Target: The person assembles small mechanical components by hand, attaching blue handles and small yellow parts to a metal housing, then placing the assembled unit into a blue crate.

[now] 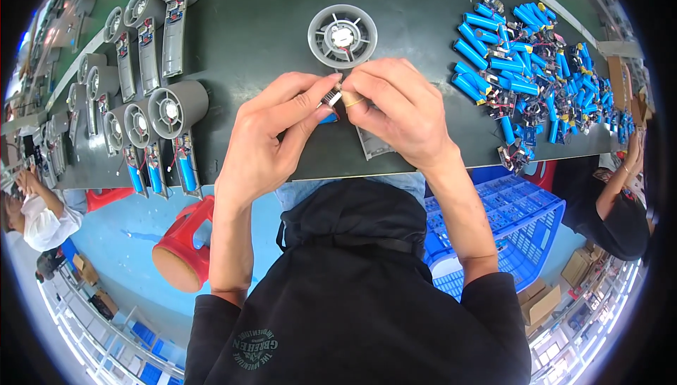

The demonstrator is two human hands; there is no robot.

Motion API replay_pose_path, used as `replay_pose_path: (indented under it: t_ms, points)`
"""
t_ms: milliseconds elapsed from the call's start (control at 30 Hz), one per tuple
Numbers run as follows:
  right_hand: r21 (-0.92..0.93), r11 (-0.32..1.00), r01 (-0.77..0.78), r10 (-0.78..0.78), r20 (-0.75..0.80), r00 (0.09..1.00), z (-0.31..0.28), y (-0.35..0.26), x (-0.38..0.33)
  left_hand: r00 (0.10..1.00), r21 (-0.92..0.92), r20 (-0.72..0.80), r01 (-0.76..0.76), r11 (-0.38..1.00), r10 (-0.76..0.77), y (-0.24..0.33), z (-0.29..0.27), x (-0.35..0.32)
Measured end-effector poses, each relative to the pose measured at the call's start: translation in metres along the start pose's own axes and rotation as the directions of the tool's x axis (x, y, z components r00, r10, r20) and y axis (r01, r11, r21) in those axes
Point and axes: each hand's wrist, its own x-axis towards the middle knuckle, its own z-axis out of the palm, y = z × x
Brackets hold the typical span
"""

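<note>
My left hand pinches a small circuit board between thumb and fingertips, just above the dark tabletop. Below it shows part of a blue battery cell. My right hand is closed, its fingertips pressed together right beside the board. What they pinch is too small and covered to make out. A pale yellowish band wraps one right fingertip. Beyond both hands lies a grey round fan housing with spokes and a white hub. Its grey handle shell extends toward me, partly hidden beneath my hands.
Several grey fan units stand in rows at left, some with blue cells. A heap of blue batteries with boards covers the right. Below the table edge are a red stool and a blue crate. Other people sit at both sides.
</note>
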Motion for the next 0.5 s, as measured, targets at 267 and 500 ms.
replay_pose_path:
  t_ms: [267, 500]
  points:
    - [-0.006, 0.999, -0.039, 0.039, 0.046, 0.998, -0.004, -0.002, 0.006, 0.999, -0.056, -0.026, 0.034, 0.998, -0.035, 0.0, 0.003, 0.003]
    - [0.186, 0.497, -0.848, 0.819, 0.221, 0.529, -0.011, -0.03, 0.001, 0.94, -0.45, -0.155, 0.207, 0.869, -0.304, -0.003, 0.021, 0.01]
